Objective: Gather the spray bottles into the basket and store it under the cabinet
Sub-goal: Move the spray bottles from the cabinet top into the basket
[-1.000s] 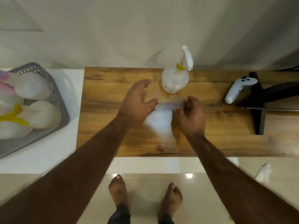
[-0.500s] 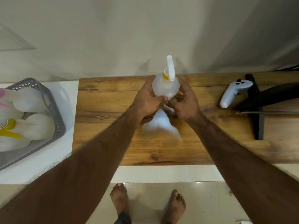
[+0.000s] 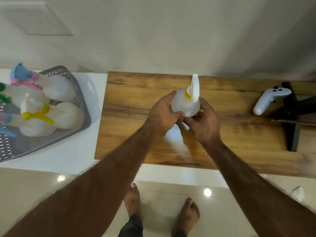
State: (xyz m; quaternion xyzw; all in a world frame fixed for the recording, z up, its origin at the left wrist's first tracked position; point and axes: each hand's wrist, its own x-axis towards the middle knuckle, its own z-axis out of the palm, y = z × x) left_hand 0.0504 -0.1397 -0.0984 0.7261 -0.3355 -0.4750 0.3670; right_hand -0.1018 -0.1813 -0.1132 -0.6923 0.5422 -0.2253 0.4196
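Both hands meet around a translucent white plastic spray bottle (image 3: 185, 105) with a yellow collar at its neck and a white trigger head whose long nozzle points away from us, toward the wall. The spray bottle is upright over the middle of the wood-grain bench (image 3: 130, 103), nearer its far edge. We cannot tell whether its base touches the wood, since the hands hide it.

We see the left hand (image 3: 162, 115) wrapped on the bottle's left side, its fingers curled round the far part of the rounded body and the thumb lying across the near part. The right hand (image 3: 205, 124) cups the right side lower down, fingers bent inward round the body. Its thumb tip is close to the left thumb. Just under the hands we see a blurred white shape (image 3: 176, 136) that we cannot make out.

To the left, on a white bench (image 3: 59, 156) beside the wooden one, sits a grey perforated plastic basket (image 3: 82, 106). In it lie more pale bottles on their sides. Among them are a bottle with a yellow trigger (image 3: 65, 117) and a bottle with a pink and blue head (image 3: 58, 89); others are cut off by the frame edge.

At the right end of the wood-grain bench a white handheld controller (image 3: 268, 101) rests against a black stand (image 3: 291, 127). Below the bench edge we see two bare feet (image 3: 133, 199) on glossy pale floor tiles (image 3: 162, 211).
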